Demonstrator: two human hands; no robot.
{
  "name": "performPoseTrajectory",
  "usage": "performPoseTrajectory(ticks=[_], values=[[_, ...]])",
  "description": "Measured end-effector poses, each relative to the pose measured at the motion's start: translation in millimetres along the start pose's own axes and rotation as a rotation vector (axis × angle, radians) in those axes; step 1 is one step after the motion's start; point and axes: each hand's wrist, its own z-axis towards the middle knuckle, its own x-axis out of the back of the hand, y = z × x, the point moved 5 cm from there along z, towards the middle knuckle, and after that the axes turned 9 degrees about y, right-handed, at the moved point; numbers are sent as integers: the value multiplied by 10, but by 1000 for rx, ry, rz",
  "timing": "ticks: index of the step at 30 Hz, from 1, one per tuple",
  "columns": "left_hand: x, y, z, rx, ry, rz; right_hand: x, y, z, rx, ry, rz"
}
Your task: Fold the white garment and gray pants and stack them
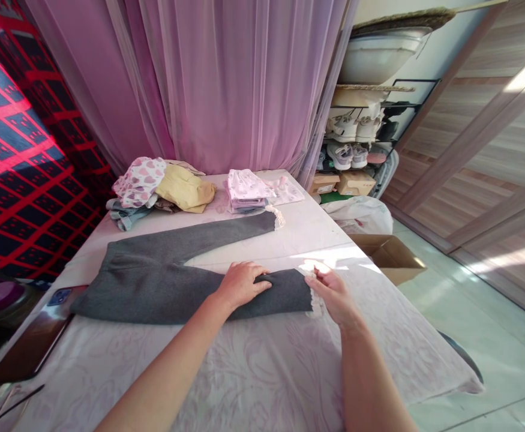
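Grey trousers [154,273] lie spread on the white-covered table [253,366], legs pointing right, each cuff trimmed with white lace. My left hand [240,283] rests on the near leg, fingers curled into the fabric close to its cuff. My right hand [333,292] pinches the lace cuff end of that same leg. The far leg [226,235] stretches away toward the back right.
At the table's back lie a heap of unfolded clothes [154,187] and a folded pink stack [247,191]. A dark tablet [28,351] sits at the left edge. A cardboard box [390,255], a white bag and a shoe rack [356,150] stand to the right.
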Motion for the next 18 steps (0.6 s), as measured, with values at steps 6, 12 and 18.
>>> performPoseTrajectory(ticks=[6,12,18], values=[[29,81,80,4,-35,-60,86,109,49,73,67,-56],[85,84,74,18,-15,-149,123,35,65,130,94,-248],[139,160,7,9,101,-90,89,-261,-36,339,56,-287]])
